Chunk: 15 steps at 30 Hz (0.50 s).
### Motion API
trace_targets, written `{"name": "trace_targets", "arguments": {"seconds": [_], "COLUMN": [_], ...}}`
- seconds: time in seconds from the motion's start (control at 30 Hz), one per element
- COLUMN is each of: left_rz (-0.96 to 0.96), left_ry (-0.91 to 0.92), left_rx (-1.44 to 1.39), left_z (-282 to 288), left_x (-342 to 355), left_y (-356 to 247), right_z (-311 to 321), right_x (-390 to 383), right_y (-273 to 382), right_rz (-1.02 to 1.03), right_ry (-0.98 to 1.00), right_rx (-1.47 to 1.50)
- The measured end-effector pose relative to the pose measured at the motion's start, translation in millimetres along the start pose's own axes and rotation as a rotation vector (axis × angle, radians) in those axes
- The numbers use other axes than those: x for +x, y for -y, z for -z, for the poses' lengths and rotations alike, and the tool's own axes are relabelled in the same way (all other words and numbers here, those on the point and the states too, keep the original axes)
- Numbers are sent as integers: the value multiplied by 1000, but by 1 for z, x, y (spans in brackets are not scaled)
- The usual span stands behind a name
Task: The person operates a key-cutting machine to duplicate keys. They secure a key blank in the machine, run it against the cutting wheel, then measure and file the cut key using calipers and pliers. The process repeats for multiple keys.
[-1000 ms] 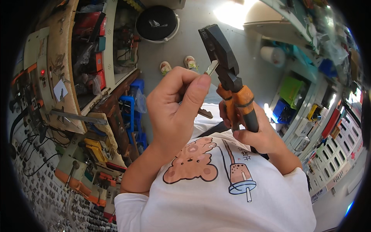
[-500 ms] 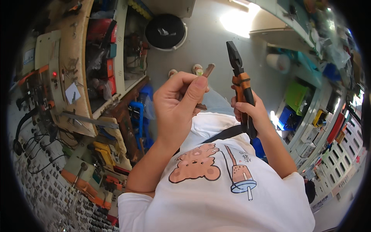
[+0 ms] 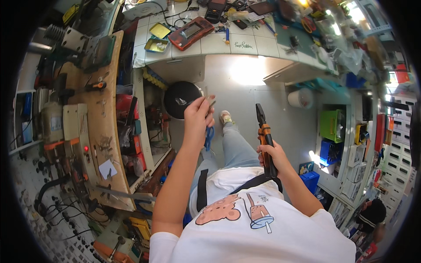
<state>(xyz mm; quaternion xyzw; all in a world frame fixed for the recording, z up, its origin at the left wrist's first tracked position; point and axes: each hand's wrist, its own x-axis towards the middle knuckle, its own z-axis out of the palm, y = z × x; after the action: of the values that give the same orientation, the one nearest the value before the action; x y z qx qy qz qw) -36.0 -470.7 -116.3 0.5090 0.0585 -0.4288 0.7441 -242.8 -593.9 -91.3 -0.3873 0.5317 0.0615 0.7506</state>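
My left hand (image 3: 197, 116) is raised in front of me at the left, its thumb and fingers closed in a pinch. A small flat brown metal piece (image 3: 212, 104) sticks out between the fingertips; its kind is hard to make out, and most of it is hidden by the fingers. In my right hand (image 3: 274, 154) is a pair of pliers (image 3: 262, 120), gripped round its orange and black handles. The black jaws are together and point up and away from me. The two hands are well apart.
A wooden workbench (image 3: 103, 131) with a key machine (image 3: 78, 127) runs along the left. Ahead stands a white tiled counter (image 3: 175, 51) holding a red handheld device (image 3: 191, 33) and tools. A black-topped round bin (image 3: 175, 103) is below it. Shelves with a green box (image 3: 330, 126) line the right.
The view has shifted, so the far counter now shows and one foot is stepped forward. My left hand has moved away from me, still pinching the brown piece. The pliers stay in my right hand.
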Motion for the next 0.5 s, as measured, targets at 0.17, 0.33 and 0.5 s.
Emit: {"name": "trace_targets", "arguments": {"seconds": [0.17, 0.33, 0.5], "left_rz": [-51, -187, -210], "left_ry": [-1, -121, -171], "left_rx": [310, 643, 740], "left_z": [-63, -86, -89], "left_x": [143, 283, 336], "left_y": [6, 49, 78], "right_z": [11, 36, 62], "right_x": [50, 102, 134], "right_y": [35, 77, 122], "right_rz": [-13, -34, 101], "right_ry": [-32, 27, -96], "right_rx": [-56, -201, -407]}}
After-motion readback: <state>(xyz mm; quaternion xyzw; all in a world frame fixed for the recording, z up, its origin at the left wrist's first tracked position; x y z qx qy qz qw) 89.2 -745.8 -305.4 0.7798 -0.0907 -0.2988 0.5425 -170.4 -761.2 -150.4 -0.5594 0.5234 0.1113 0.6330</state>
